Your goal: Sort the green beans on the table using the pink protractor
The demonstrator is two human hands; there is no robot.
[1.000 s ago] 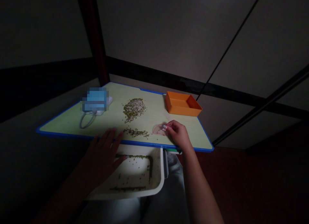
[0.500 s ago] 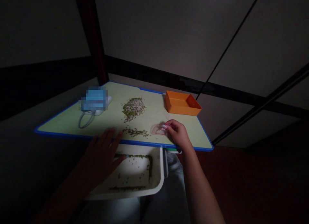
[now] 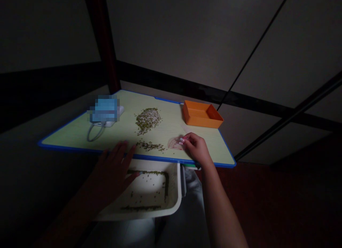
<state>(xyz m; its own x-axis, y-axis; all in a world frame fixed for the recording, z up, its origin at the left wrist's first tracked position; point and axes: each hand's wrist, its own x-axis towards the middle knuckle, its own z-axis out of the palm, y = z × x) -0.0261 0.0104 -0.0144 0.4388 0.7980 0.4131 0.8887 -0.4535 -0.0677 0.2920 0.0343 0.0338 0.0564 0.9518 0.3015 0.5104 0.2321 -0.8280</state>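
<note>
My right hand [image 3: 197,145] pinches a clear protractor [image 3: 174,143] with red markings near the table's front edge. Left of the protractor lies a thin strip of small green beans [image 3: 151,146]. Behind that strip is a larger heap of green beans mixed with pale grains [image 3: 148,119]. My left hand [image 3: 119,164] rests at the front edge with its fingers spread, the fingertips on the tabletop and the thumb over a white tub [image 3: 175,205]. Beans lie scattered along the tub's inner corners and floor.
The pale tabletop [image 3: 128,98] has a blue rim. An orange box [image 3: 201,116] stands at its back right. At the left sits a blurred-out blue object [image 3: 105,109] on a white base with a looped cable [image 3: 92,136]. A panelled wall [image 3: 171,38] rises behind.
The protractor has shifted very slightly to the right in my right hand and looks less blurred. My left hand, the beans and the box are where they were.
</note>
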